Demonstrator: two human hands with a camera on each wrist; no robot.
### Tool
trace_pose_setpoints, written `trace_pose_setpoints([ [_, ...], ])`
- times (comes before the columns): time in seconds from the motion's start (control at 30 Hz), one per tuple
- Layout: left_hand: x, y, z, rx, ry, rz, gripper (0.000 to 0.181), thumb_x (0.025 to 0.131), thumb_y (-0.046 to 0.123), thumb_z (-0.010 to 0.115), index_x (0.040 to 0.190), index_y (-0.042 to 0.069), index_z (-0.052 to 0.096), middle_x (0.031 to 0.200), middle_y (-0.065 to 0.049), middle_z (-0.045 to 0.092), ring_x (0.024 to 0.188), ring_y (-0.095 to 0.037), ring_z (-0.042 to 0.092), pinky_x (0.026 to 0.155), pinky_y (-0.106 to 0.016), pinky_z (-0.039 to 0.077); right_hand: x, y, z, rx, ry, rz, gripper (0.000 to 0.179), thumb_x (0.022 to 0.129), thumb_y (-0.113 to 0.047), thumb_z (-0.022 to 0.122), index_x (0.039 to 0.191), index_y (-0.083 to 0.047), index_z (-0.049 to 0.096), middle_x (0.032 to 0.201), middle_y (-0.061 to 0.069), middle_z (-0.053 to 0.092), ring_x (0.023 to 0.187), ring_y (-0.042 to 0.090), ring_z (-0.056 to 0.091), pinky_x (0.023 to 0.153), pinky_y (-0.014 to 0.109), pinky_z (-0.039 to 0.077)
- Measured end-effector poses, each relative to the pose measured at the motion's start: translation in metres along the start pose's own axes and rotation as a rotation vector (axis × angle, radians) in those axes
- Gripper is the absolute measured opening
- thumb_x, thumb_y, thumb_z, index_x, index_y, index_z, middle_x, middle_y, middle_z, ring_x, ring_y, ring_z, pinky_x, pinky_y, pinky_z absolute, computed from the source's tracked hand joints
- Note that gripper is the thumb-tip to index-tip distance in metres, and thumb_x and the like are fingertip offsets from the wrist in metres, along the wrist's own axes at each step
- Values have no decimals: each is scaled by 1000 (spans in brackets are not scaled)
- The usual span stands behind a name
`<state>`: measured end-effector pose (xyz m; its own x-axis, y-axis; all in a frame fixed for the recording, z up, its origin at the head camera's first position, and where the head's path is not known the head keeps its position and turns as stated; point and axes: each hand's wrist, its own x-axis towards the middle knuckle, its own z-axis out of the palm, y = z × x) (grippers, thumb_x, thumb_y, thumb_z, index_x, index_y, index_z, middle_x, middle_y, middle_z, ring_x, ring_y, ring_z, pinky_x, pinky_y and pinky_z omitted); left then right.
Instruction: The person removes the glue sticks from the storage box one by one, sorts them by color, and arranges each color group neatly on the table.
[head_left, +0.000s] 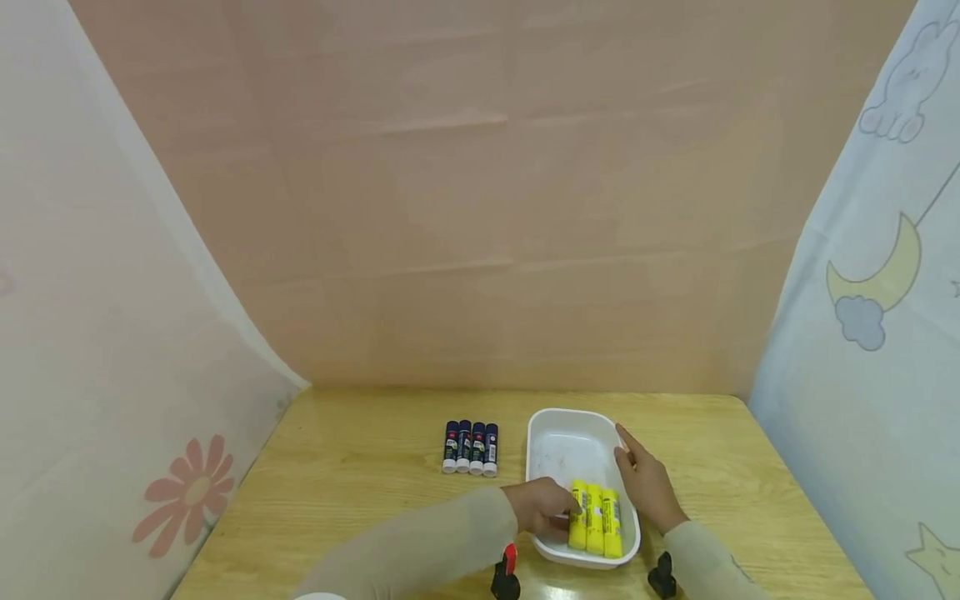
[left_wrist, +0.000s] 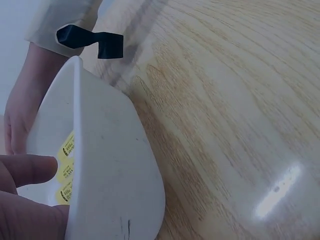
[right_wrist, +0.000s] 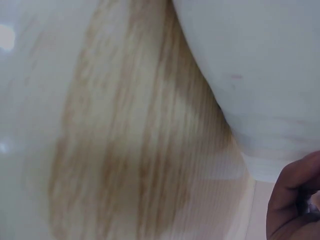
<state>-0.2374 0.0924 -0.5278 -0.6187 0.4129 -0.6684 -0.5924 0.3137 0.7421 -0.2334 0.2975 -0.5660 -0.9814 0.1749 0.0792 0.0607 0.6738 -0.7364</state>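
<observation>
A white plastic tray stands on the wooden table, its long side pointing away from me. Three yellow glue sticks lie side by side in its near end. My left hand reaches over the tray's left rim, its fingertips right at the leftmost yellow stick. In the left wrist view a gap shows between thumb and finger, with the yellow labels beyond. My right hand holds the tray's right rim, thumb on the inner side. Its fingers show beside the tray wall in the right wrist view.
Several dark blue glue sticks with white ends lie in a row left of the tray. A peach cloth hangs behind the table, and printed cloths flank both sides. Black wrist pieces show below the sleeves.
</observation>
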Motion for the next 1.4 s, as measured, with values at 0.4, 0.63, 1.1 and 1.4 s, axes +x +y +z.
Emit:
trace_pose_setpoints([
  [0.4,7,-2,8,228,71,61,7,91,5,66,94,-2,66,82,-9,65,75,-18,64,73,-29,57,-2,6,0,13,-8,9,53,105,-29,43,153,-12,30,84,8,54,63,17,46,49,25,42],
  [0.63,2,-1,7,258,41,51,11,91,13,69,91,2,68,81,-7,66,73,-16,64,75,-29,57,-4,7,2,12,-2,8,52,105,-28,42,153,-12,31,81,6,52,59,15,44,47,24,40],
  [1.1,8,-6,-9,12,-123,121,23,92,8,66,113,2,62,96,-9,67,85,-18,66,83,-32,56,-3,6,6,16,9,-3,51,105,-29,43,152,-12,32,82,8,54,59,15,45,47,25,40],
  [1.4,-4,5,-29,-145,-134,246,40,91,9,68,127,2,55,105,-12,64,93,-23,65,83,-36,56,0,1,2,10,-1,12,52,105,-26,44,153,-11,31,86,8,55,64,17,47,49,26,41],
])
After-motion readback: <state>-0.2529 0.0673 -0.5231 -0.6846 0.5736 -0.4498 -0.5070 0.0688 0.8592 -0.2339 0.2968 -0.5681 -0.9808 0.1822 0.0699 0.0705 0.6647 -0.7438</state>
